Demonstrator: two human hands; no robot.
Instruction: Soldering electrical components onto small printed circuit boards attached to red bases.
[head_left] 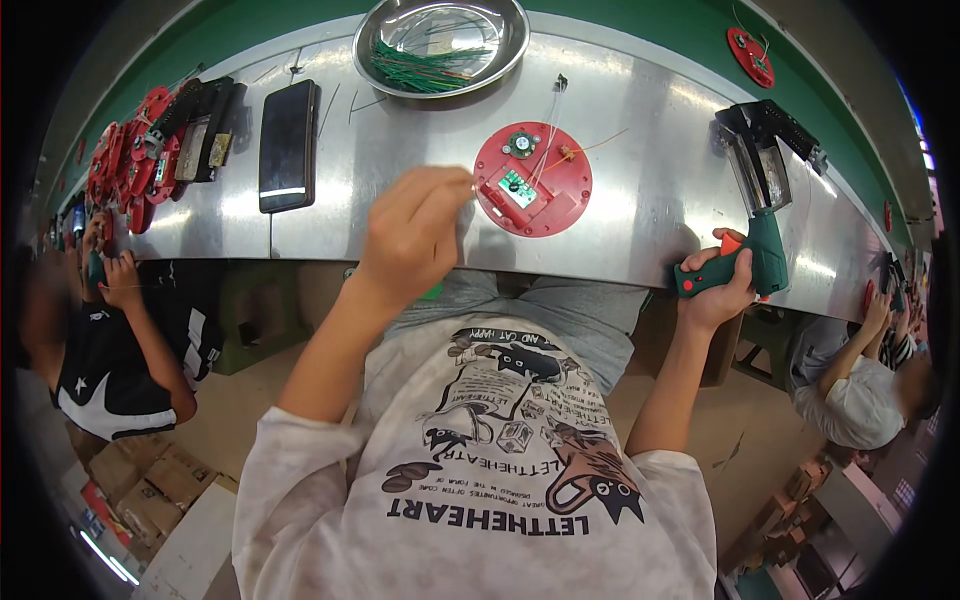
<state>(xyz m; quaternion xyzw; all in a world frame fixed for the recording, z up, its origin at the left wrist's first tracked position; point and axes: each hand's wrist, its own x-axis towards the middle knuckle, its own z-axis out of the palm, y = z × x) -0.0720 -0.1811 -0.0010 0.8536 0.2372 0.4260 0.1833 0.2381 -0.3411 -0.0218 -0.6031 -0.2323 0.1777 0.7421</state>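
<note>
Stainless steel is forming the workbench (pixel 645 130), its front edge curving just before the person's lap. Near that edge, the round red plastic disc (pixel 572 200) is lying flat, bearing a green circuit board (pixel 516 188), a small round speaker (pixel 521 145) and thin wires. Steel surface is stretching from the disc rightward to the glue gun, and leftward, past the hand, to a black smartphone (pixel 288 145).

The left hand (pixel 412 235) is hovering beside the disc's left rim, its fingertips pressing together; whether they are pinching anything thin, I cannot tell. At the bench edge, the right hand (pixel 722 292) is wrapping around the green glue gun (pixel 768 248), whose front end is pointing toward a black stand (pixel 755 150); whether they are touching is unclear.

Beyond the disc, a shiny metal bowl (pixel 522 50) is holding loose green wires (pixel 420 68), bunching mostly toward its left and near side. Farther left, red discs (pixel 125 165) are piling up.
</note>
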